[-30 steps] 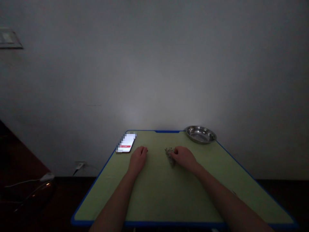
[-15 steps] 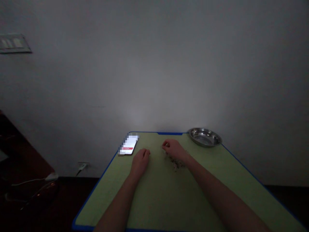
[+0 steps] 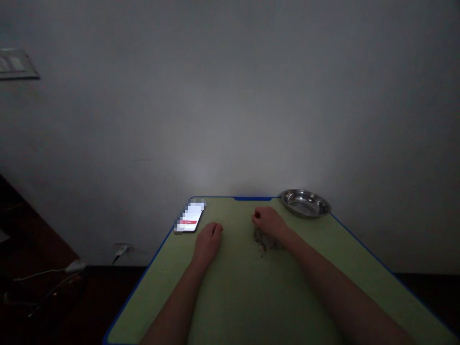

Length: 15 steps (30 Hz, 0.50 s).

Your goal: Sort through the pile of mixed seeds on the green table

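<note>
My right hand [image 3: 271, 221] is curled on the table, thumb and forefinger drawn into a ring. It grips a small pale cloth with dark spots [image 3: 265, 242], which trails out beneath the hand and wrist and looks smeared by motion. Most of the cloth is hidden by the palm. To the left, my left hand [image 3: 207, 242] rests on the tabletop with its fingers curled in, and nothing shows in it. The light green table [image 3: 233, 287] has a blue edge and lies under both hands.
A shiny steel bowl [image 3: 305, 203] stands at the far right corner of the table. A phone [image 3: 190, 216] with a lit screen lies at the far left. Behind is a grey wall [image 3: 230, 105] with a switch plate [image 3: 17, 64] and a plugged-in socket [image 3: 122, 249].
My right hand has moved from the table's middle leftward and away, then back to the right, with the spotted cloth spreading beneath it. My left hand has stayed in place. The view shifted slightly.
</note>
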Each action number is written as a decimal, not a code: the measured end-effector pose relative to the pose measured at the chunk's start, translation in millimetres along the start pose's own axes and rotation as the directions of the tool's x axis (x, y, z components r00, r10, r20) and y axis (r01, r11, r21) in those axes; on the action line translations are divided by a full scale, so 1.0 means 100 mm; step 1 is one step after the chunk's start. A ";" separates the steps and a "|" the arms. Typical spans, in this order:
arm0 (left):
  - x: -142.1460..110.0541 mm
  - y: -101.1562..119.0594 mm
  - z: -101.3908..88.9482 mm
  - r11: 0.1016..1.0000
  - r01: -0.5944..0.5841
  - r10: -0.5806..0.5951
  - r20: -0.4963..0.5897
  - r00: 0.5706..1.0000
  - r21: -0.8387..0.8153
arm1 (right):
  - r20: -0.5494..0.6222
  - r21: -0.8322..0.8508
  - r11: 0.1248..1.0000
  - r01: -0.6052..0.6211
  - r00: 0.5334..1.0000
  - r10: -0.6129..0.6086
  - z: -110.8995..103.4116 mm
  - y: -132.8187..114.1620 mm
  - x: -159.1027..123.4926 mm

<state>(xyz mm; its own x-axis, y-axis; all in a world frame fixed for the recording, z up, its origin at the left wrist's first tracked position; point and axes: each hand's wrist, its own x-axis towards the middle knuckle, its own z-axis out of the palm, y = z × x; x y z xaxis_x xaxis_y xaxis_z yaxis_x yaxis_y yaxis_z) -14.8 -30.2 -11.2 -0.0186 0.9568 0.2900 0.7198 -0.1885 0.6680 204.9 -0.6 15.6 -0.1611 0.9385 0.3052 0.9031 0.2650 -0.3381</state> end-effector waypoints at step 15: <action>0.02 -0.03 0.01 1.000 -0.009 0.009 0.000 1.000 -0.012 | -0.022 0.022 0.998 -0.062 0.998 0.063 -0.44 0.27 0.09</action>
<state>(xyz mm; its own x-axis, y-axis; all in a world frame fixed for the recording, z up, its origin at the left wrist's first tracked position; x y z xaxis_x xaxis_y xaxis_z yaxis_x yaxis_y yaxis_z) -16.8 -27.4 -12.9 -0.0117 0.9552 0.2958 0.7119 -0.1998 0.6732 245.4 5.4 48.0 -0.0957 0.9483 0.3026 0.9024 0.2109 -0.3757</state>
